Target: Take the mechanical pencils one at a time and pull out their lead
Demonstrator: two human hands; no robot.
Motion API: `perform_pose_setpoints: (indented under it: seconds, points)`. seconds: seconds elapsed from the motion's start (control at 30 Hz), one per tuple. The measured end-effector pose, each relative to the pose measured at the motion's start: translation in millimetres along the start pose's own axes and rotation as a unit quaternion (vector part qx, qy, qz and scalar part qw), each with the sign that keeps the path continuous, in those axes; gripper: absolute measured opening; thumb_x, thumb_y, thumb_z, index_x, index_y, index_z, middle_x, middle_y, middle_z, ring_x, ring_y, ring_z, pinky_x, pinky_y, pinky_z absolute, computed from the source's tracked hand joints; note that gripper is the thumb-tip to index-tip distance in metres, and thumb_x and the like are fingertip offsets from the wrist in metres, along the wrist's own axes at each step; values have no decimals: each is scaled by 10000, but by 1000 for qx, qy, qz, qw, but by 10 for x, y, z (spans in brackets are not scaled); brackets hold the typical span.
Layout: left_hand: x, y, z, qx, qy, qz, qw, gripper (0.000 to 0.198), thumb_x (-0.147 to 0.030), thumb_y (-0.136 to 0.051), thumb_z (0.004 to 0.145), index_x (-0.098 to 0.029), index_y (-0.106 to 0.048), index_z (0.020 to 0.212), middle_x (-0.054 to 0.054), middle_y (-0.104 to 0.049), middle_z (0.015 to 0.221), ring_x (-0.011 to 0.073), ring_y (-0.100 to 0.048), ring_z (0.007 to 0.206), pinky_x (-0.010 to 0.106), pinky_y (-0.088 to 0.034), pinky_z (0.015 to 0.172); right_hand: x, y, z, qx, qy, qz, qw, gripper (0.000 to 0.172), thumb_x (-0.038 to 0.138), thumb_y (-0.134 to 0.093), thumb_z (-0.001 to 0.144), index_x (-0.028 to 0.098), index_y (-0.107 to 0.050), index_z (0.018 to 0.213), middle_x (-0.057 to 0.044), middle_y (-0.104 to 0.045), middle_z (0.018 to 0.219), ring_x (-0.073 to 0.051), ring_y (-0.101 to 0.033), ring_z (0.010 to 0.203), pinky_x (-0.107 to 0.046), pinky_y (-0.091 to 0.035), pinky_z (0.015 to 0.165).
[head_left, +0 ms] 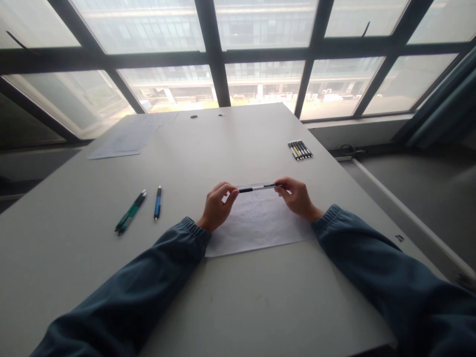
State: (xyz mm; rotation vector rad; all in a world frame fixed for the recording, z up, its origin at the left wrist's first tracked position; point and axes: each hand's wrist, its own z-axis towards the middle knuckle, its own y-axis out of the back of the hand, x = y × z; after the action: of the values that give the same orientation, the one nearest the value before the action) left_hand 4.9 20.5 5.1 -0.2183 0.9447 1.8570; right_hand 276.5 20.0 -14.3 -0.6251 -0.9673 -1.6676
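Note:
A black and silver-white pen point(256, 188) is held level between my two hands, above a sheet of white paper point(256, 228). My left hand point(218, 204) pinches its black end between thumb and fingers. At the other end, my right hand point(296, 197) grips the pen the same way, and the fingers cover its tip. Faint pen marks show on the paper below. To the left of my hands lie a blue pen point(158, 203) and a small group of green pens point(131, 213).
Several pens, mostly black with a yellow one, lie in a row point(300, 149) at the table's right. More paper sheets point(124, 139) lie at the back left. The white table point(230, 153) reaches to large windows. A dark small item point(399, 238) sits near the right edge.

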Motion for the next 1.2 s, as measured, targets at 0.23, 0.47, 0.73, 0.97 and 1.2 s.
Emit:
perform_pose_setpoints:
  seconds: [0.23, 0.47, 0.73, 0.97, 1.2]
  points:
    - [-17, 17, -7, 24, 32, -9, 999, 412, -385, -506, 1021, -182, -606, 676, 25, -624, 672, 145, -583, 649, 288, -452, 656, 45, -6, -5, 18, 9, 18, 1000, 87, 261, -701, 871, 188, -698, 918, -15, -727, 750, -142, -666, 625, -272, -537, 609]
    - [-1, 31, -18, 30, 28, -34, 999, 399, -424, -487, 1028, -184, -716, 806, 53, -727, 815, 179, -678, 782, 325, -512, 771, 52, -20, 11, 4, -18, 55, 998, 103, 273, -704, 860, 181, -693, 905, -20, -729, 742, -145, -668, 616, -283, -548, 610]
    - [2, 13, 0, -35, -36, 12, 999, 303, -382, -741, 880, -205, -648, 1108, 76, -689, 1073, 212, -654, 1013, 361, -562, 855, 9, -24, 15, -15, -33, 65, 997, 120, 279, -683, 867, 174, -691, 925, -18, -723, 739, -141, -663, 617, -280, -543, 614]
    - [-34, 16, -5, -39, -59, 23, 997, 132, -272, -695, 915, -207, -645, 1019, 48, -694, 956, 186, -639, 907, 353, -552, 823, 23, -15, 13, -11, -33, 60, 998, 120, 283, -684, 868, 174, -693, 915, -19, -720, 741, -138, -659, 612, -277, -544, 608]
    - [-47, 13, 4, -32, -41, 27, 998, 112, -300, -689, 919, -203, -650, 958, 43, -714, 909, 184, -642, 870, 352, -545, 804, 11, -9, 13, -8, -28, 54, 998, 140, 303, -688, 870, 176, -693, 929, -21, -712, 753, -142, -661, 639, -279, -547, 620]
